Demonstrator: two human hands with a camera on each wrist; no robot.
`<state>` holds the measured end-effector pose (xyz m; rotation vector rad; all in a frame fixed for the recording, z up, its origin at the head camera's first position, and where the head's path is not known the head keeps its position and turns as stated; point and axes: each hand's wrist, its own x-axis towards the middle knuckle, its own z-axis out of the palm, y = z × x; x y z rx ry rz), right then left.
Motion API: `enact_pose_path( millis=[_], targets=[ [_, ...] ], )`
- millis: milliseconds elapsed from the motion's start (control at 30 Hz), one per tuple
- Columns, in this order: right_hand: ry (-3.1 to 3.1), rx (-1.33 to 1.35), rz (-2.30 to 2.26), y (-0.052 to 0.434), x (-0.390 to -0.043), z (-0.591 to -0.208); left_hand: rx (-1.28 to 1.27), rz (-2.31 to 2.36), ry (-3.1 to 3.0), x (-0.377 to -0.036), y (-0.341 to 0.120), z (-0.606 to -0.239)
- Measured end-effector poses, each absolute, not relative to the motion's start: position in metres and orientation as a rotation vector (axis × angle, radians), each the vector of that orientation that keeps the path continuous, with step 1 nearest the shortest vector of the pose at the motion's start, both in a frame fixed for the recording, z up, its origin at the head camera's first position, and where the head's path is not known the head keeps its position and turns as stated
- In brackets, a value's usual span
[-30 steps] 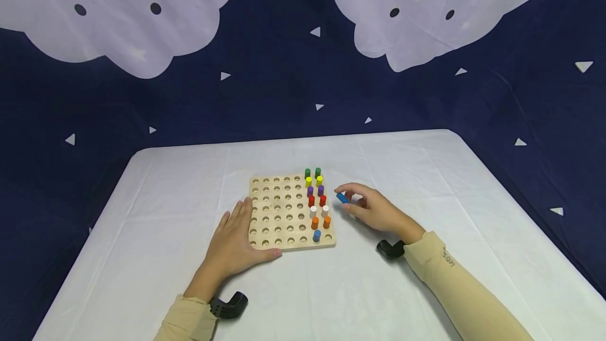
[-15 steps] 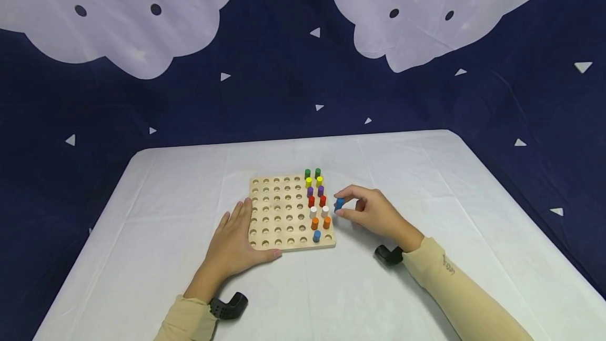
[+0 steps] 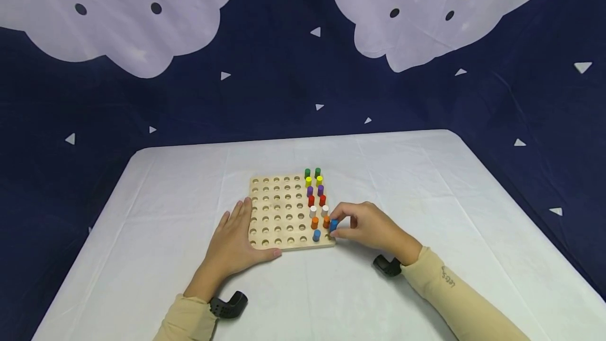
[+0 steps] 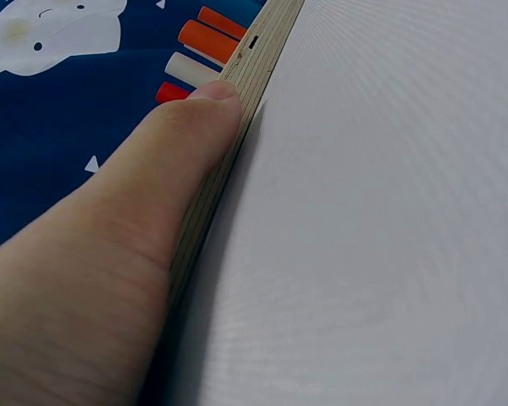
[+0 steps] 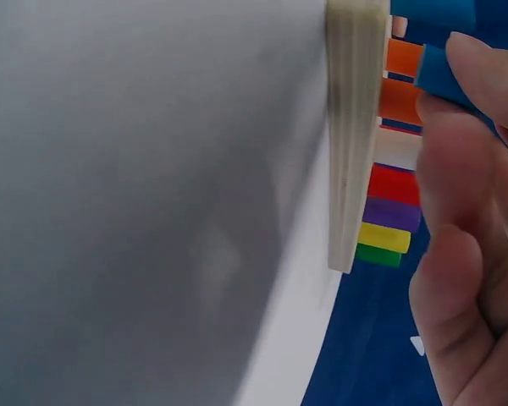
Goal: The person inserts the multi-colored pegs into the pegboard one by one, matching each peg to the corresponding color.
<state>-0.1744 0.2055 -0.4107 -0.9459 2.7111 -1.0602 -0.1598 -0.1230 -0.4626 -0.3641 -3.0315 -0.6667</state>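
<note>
Wooden pegboard (image 3: 279, 212): one, lying flat at the middle of the white surface (image 3: 426, 183); rows of round holes, mostly unfilled.

Pegs standing in the pegboard, right-hand two columns: green two, yellow two, purple two, red two, white two, orange two, blue one (image 3: 316, 235); thirteen in all.

Blue peg (image 3: 334, 224), loose: one, pinched in the right hand (image 3: 364, 227) just above the pegboard's near right corner, beside the orange pegs (image 3: 326, 221).

Left hand (image 3: 234, 241): fingers straight, flat against the pegboard's near left corner, thumb along its front edge.

Backdrop beyond the pegboard: navy cloth (image 3: 284, 83), two white cloud faces.
</note>
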Motion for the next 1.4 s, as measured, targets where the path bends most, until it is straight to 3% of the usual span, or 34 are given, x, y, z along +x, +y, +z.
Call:
enact_pose_path(
  millis=[1400],
  targets=[
    [2.779, -1.001, -0.92, 0.2032, -0.1723, -0.4164, -0.359, -0.661, -3.039, -0.1583, -0.1226, -0.4628]
  ],
)
